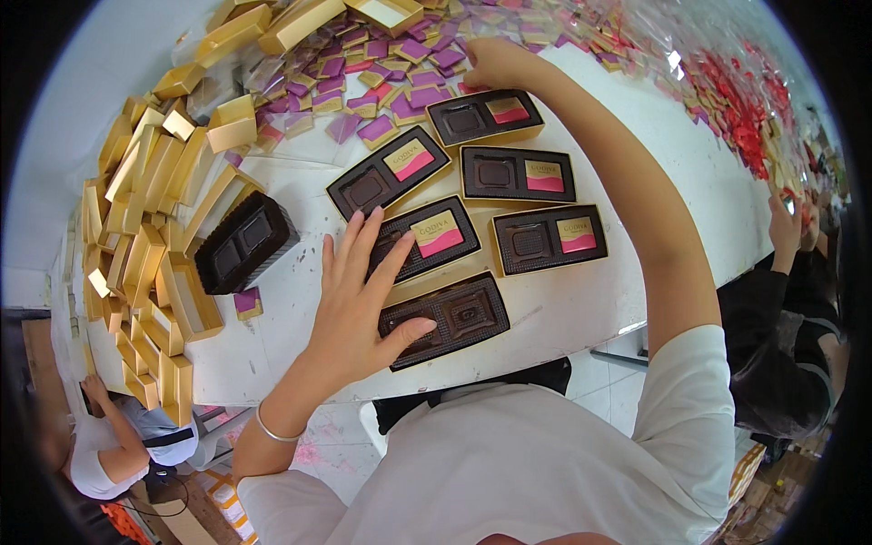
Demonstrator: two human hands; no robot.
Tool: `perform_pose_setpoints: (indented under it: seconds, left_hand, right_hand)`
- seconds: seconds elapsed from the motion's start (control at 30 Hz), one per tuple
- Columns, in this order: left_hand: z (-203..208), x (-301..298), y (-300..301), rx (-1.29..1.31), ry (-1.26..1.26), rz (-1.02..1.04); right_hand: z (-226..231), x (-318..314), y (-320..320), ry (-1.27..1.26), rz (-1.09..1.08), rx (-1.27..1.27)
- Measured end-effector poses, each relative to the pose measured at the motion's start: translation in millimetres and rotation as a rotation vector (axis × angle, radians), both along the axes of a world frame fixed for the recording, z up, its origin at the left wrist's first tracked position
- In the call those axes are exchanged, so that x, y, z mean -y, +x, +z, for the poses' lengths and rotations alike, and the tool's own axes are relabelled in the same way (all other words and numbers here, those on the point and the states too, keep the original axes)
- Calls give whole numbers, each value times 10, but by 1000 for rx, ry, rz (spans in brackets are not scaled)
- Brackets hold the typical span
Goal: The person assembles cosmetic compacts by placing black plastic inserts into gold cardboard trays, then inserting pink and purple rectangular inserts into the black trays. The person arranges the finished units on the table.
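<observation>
My left hand point(350, 313) is spread open over the near-left boxes, its fingertips at a gold box with a dark tray point(427, 238) and its thumb over the nearest box point(454, 313). That nearest box shows two bare tray hollows. Several other boxes, such as the right one point(549, 238), each hold a gold-and-pink packet point(577, 235) in the right hollow. Reaching to the far side, my right hand point(501, 64) has its fingers curled at the edge of a heap of small purple-and-gold packets point(427, 94); what they hold is hidden.
Gold empty boxes point(145, 254) are heaped along the left edge of the white table point(300, 363). Dark trays point(245, 242) lean beside them. Clear plastic and red packets point(745, 127) lie at the far right. Other people point(781, 345) are at right and lower left.
</observation>
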State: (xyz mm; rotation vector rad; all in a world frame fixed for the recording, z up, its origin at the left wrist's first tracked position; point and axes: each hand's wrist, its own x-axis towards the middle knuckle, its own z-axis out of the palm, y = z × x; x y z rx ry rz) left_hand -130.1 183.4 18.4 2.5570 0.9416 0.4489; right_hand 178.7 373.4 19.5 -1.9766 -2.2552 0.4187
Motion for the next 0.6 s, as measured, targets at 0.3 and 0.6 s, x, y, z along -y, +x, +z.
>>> perform_pose_setpoints:
  seconds: [0.3, 0.6]
  left_hand:
    - [58, 10, 25, 235, 67, 7]
    - [224, 24, -101, 648, -336, 62]
  right_hand:
    - [24, 31, -32, -156, -20, -33]
    - [616, 1284, -413, 542, 594, -658]
